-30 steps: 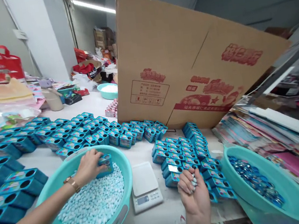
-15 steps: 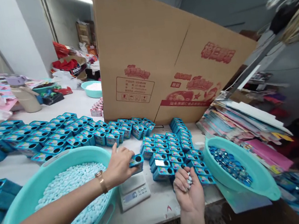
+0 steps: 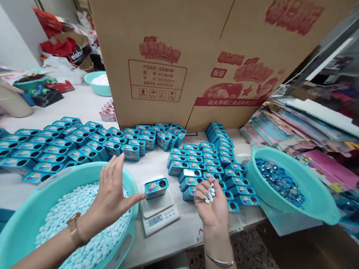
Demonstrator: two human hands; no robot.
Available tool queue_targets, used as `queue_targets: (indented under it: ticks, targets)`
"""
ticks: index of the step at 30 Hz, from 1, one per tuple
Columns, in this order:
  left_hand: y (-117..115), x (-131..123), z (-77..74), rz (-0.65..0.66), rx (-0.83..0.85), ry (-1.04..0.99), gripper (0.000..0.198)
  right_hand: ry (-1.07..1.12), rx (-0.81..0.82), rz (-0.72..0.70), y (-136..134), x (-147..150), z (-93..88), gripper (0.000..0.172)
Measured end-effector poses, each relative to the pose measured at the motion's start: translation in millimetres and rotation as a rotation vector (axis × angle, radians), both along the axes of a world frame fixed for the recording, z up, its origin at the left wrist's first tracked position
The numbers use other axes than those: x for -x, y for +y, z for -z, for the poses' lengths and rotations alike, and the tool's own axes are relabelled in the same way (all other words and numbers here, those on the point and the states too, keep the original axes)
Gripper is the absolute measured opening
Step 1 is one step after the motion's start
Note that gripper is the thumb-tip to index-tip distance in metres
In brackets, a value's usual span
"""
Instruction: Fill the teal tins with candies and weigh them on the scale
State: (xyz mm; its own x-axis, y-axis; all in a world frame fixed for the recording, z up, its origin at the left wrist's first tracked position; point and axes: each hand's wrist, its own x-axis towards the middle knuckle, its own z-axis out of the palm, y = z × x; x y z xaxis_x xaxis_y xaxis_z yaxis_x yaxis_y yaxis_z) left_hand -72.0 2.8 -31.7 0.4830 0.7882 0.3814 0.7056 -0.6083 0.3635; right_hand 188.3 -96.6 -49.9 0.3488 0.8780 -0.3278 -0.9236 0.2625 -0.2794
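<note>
The left hand (image 3: 112, 187) is spread wide and has nothing in it. Its thumb tip is right beside a small blue printed box with a dark round hole on top (image 3: 156, 188); I can't tell if they touch. The box stands up on a flat white scale with a little screen (image 3: 161, 219). The fingers are off it, maybe so the hand doesn't push down on the scale. The numbers are too blurry to read for sure.

The right hand (image 3: 213, 209) is turned palm up, with its fingers half curled like a cup around some small, pale, round pieces (image 3: 210, 194). That shape likely stops them from rolling out.

Under the left arm sits a big oval teal plastic tub (image 3: 16, 231) full of pale blue-white pieces (image 3: 72, 223). Its high sides keep them in one heap, close to the scale.

Past the right hand, more blue boxes (image 3: 203, 162) stand in tight rows, holes up, perhaps to save room. Another teal tub (image 3: 318, 209) holds shiny blue bits (image 3: 280, 185). A huge brown cardboard box (image 3: 183, 15) stands behind like a wall.
</note>
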Motion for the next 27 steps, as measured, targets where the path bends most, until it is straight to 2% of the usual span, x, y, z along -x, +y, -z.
queue_targets:
  ticks: [4,7,17,23,27]
  targets:
    - [1.2,14.7,15.8,0.018,0.047,0.041,0.104,0.012,-0.046,-0.067,23.1,8.7,-2.5,0.012]
    - [2.9,13.3,19.4,0.062,0.088,0.052,0.101,-0.024,-0.038,-0.081,38.8,16.1,-3.8,0.015]
    - [6.1,-28.1,25.0,0.231,0.211,0.090,0.084,-0.127,0.038,-0.093,71.8,43.7,-10.4,0.015]
    - [9.1,-45.5,37.2,0.225,0.251,0.180,0.078,-0.172,0.038,-0.085,80.3,51.4,-6.5,0.018]
    - [9.4,-51.8,40.3,0.226,0.287,0.145,0.075,-0.269,0.083,-0.019,84.0,61.9,-0.3,0.020]
